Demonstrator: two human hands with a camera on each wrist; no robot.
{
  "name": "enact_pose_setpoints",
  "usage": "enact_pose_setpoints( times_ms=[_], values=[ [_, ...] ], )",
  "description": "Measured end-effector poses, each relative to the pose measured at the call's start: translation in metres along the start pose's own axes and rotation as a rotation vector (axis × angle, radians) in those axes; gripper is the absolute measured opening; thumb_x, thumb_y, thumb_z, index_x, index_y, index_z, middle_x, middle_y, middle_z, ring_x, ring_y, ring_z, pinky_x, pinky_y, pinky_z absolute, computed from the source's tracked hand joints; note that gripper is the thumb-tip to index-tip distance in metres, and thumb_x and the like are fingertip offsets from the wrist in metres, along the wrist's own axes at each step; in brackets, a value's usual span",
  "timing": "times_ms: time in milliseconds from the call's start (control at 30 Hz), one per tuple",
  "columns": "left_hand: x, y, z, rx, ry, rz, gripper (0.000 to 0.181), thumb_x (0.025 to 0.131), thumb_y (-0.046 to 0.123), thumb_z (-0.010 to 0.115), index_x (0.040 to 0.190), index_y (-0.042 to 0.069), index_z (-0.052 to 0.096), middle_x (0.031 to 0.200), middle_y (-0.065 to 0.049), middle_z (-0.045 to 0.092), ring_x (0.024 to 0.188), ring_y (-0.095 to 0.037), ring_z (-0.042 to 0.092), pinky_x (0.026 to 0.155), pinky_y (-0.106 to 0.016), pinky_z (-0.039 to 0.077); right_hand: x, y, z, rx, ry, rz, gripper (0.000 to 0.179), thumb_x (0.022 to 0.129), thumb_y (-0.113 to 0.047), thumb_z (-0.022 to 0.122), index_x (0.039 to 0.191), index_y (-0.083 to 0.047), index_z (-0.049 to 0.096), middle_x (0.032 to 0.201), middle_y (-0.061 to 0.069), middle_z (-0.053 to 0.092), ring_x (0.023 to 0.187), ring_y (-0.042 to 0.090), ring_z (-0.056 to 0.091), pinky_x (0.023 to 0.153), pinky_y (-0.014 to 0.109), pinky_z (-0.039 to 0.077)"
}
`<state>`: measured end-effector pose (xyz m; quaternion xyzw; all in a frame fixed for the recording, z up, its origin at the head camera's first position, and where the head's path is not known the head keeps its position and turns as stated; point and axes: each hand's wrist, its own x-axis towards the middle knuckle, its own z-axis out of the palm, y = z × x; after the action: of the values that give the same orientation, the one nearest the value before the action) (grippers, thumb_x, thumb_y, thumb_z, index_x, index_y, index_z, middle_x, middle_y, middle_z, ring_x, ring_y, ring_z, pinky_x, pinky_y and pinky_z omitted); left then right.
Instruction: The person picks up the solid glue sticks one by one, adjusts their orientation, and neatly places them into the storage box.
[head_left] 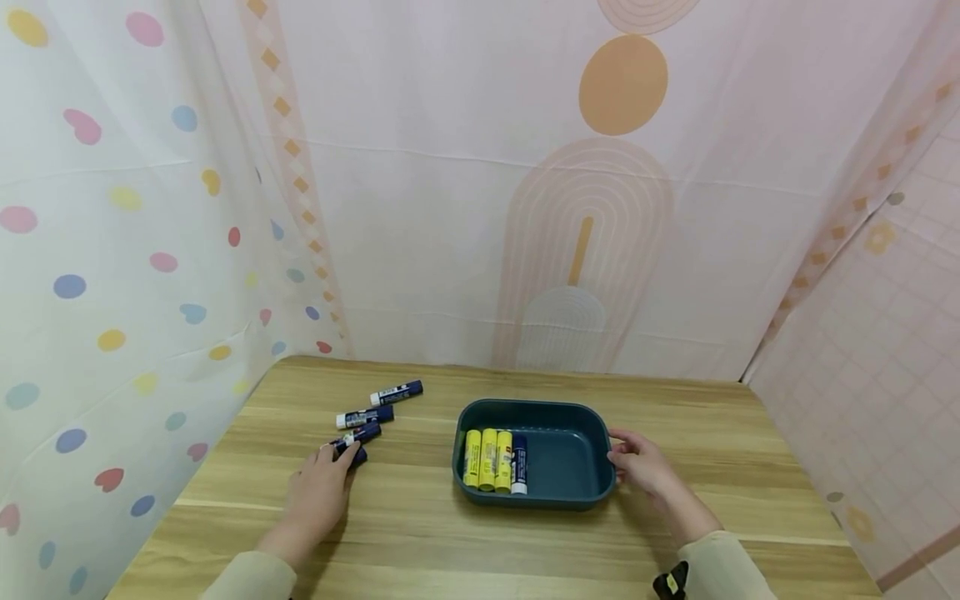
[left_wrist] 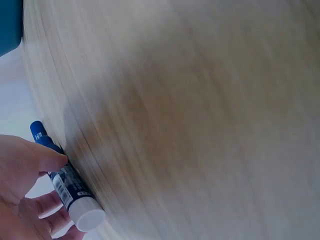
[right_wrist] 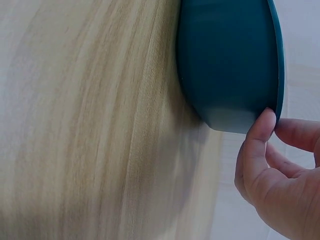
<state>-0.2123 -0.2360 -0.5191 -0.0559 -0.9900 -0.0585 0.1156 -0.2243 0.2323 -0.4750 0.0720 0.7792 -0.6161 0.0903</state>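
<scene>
My left hand (head_left: 311,500) is at the near end of a loose column of blue-and-white glue sticks, left on the table. In the left wrist view its thumb lies along one side of a glue stick (left_wrist: 72,187) and the fingers curl round the other, the white end sticking out. My right hand (head_left: 643,462) pinches the right rim of a dark teal box (head_left: 534,502) between thumb and fingers. Inside the box, at its left, several yellow glue sticks (head_left: 488,460) stand side by side with one blue glue stick (head_left: 519,467).
Beyond the left hand lie other blue glue sticks (head_left: 365,417), the farthest one (head_left: 396,392) nearest the back edge. The wooden table (head_left: 420,542) ends at patterned curtains (head_left: 420,250) behind and on both sides.
</scene>
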Motion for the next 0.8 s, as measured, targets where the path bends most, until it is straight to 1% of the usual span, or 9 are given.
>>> enact_pose_setpoints(
  times_ms=[133,333,500,633,700,800],
  values=[
    [0.0023,-0.0016,-0.0026,0.001,-0.029,0.015,0.043,0.088,-0.003,0.055,0.130,0.008,0.056,0.105,-0.026,0.055,0.094,-0.041,0.056,0.060,-0.050,0.051,-0.0002,-0.0007,-0.0005,-0.001,0.001,0.005,0.044,0.094,0.003,0.049,0.136,0.008,0.040,0.092,0.008,0.047,0.069,0.016,0.049,0.061,0.029,0.047],
    [0.0037,-0.0039,-0.0043,-0.026,-0.072,0.015,0.046,0.088,-0.006,0.053,0.132,0.009,0.055,0.106,-0.026,0.055,0.093,-0.040,0.056,0.061,-0.050,0.051,0.0007,-0.0030,-0.0004,-0.011,-0.004,0.009,0.044,0.094,0.004,0.046,0.137,0.006,0.040,0.095,0.008,0.047,0.072,0.016,0.050,0.064,0.031,0.047],
    [0.0035,-0.0044,-0.0050,-0.030,-0.069,0.021,0.048,0.088,-0.007,0.053,0.133,0.010,0.054,0.108,-0.027,0.055,0.096,-0.041,0.055,0.064,-0.051,0.052,0.0051,-0.0025,0.0001,-0.021,-0.008,0.001,0.043,0.094,0.004,0.044,0.137,0.006,0.041,0.097,0.008,0.046,0.075,0.016,0.050,0.066,0.030,0.046],
    [0.0038,-0.0025,-0.0068,-0.030,-0.072,0.025,0.052,0.088,-0.007,0.053,0.136,0.011,0.050,0.113,-0.029,0.055,0.098,-0.043,0.055,0.070,-0.053,0.052,0.0057,-0.0041,0.0010,-0.027,0.001,-0.006,0.044,0.093,0.005,0.045,0.137,0.006,0.041,0.097,0.009,0.045,0.076,0.016,0.049,0.066,0.028,0.047],
    [0.0047,-0.0015,-0.0079,-0.031,-0.070,0.030,0.055,0.087,-0.007,0.054,0.138,0.012,0.049,0.114,-0.030,0.055,0.096,-0.042,0.056,0.073,-0.052,0.052,0.0049,-0.0049,0.0015,-0.033,0.007,-0.010,0.044,0.093,0.005,0.046,0.136,0.007,0.041,0.097,0.009,0.045,0.076,0.016,0.049,0.065,0.028,0.047],
    [0.0075,-0.0002,-0.0093,-0.049,-0.051,0.037,0.057,0.085,-0.007,0.057,0.138,0.012,0.048,0.112,-0.028,0.056,0.091,-0.038,0.058,0.073,-0.050,0.052,0.0043,-0.0039,0.0019,-0.033,0.016,-0.016,0.044,0.092,0.005,0.047,0.136,0.007,0.042,0.097,0.011,0.046,0.076,0.016,0.050,0.063,0.028,0.047]
  ],
)
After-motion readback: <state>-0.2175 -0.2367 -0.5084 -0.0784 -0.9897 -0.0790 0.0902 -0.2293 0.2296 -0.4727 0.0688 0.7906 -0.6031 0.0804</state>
